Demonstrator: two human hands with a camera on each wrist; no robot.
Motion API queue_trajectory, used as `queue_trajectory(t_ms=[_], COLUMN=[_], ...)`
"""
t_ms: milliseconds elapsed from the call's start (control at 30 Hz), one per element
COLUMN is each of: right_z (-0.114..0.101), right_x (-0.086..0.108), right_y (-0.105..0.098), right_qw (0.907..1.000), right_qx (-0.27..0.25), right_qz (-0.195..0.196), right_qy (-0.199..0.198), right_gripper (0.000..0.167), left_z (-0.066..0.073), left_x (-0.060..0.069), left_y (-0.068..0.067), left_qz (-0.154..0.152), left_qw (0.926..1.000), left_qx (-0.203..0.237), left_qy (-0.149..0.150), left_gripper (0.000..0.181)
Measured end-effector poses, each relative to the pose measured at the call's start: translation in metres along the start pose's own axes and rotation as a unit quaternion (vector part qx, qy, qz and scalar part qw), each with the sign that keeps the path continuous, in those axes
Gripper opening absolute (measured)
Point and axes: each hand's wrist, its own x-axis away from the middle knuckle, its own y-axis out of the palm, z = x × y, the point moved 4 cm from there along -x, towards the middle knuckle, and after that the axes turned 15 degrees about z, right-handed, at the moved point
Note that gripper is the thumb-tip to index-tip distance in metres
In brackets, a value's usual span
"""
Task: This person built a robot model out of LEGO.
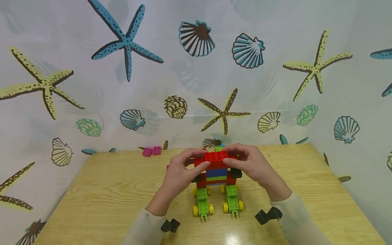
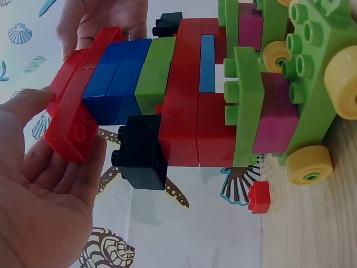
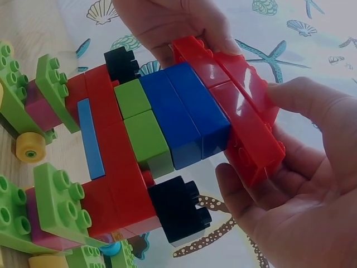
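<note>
A figure built of toy building bricks stands upright on the table, between both hands. Red bricks (image 1: 216, 156) form its top row. Below them come blue bricks (image 3: 184, 111), green bricks (image 3: 146, 125) and a red body (image 2: 187, 111), with black bricks (image 2: 142, 151) at the sides. Two green wheeled bases (image 1: 202, 204) with yellow wheels (image 1: 241, 205) carry it. My left hand (image 1: 179, 170) grips one end of the red top row, thumb on the near side. At the other end my right hand (image 1: 257, 166) holds the same row between thumb and fingers.
Two pink bricks (image 1: 147, 152) lie at the table's back edge, left of the figure. A small red brick (image 2: 259, 197) shows in the left wrist view. Behind the wooden table (image 1: 122, 190) hangs a curtain (image 1: 190, 75) printed with shells and starfish.
</note>
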Motion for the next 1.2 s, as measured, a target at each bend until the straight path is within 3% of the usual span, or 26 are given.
queue_trajectory(t_ms=[933,1200], right_z=[0.0026,0.0001], right_x=[0.0039,0.0023], right_y=[0.0026,0.0059], right_qw=[0.9997,0.9999], right_qx=[0.012,-0.009], right_qz=[0.013,-0.004], right_qy=[0.017,0.011], right_gripper=[0.039,0.047], left_z=[-0.0046,-0.0039], left_x=[0.0007,-0.0004], left_y=[-0.0016,-0.0024], left_qz=[-0.010,-0.021], left_qw=[0.9996,0.9991], left_qx=[-0.026,-0.012], left_qy=[-0.001,-0.035], left_gripper=[0.039,0.044])
